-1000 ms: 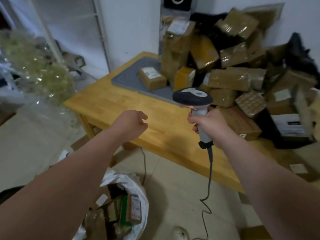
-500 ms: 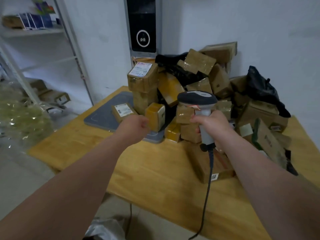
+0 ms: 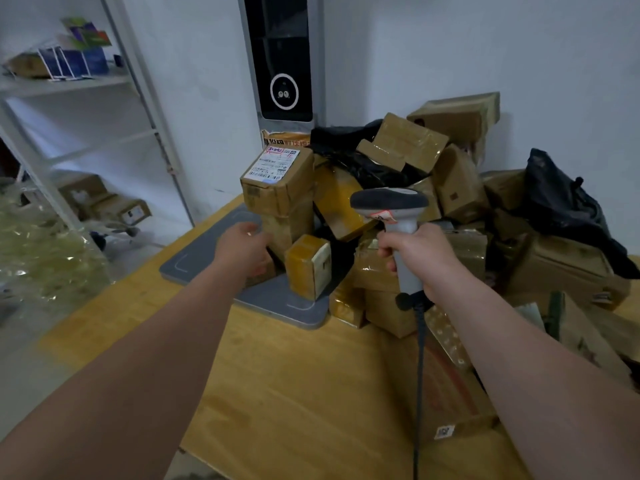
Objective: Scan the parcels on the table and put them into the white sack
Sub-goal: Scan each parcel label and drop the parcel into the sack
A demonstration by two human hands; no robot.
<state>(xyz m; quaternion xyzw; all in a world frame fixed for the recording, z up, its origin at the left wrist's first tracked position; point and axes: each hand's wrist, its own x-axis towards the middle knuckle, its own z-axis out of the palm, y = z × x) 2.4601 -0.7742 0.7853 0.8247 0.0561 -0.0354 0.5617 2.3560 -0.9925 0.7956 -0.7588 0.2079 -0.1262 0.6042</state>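
A heap of brown taped parcels covers the right and back of the wooden table. My left hand lies over a small parcel on the grey mat, with the fingers curled down around it; most of that parcel is hidden beneath the hand. A tall labelled parcel and a small yellow-taped parcel stand just right of it. My right hand grips the handle of the grey barcode scanner, held upright above the heap. The white sack is out of view.
The scanner's cable hangs down over the table front. Black plastic bags lie among the parcels. A dark device panel stands against the wall behind. A metal shelf and clear plastic wrap are at the left.
My view has lifted from the floor and the sack up to the table. My left hand has reached forward onto the small parcel on the grey mat. The scanner stays in my right hand.
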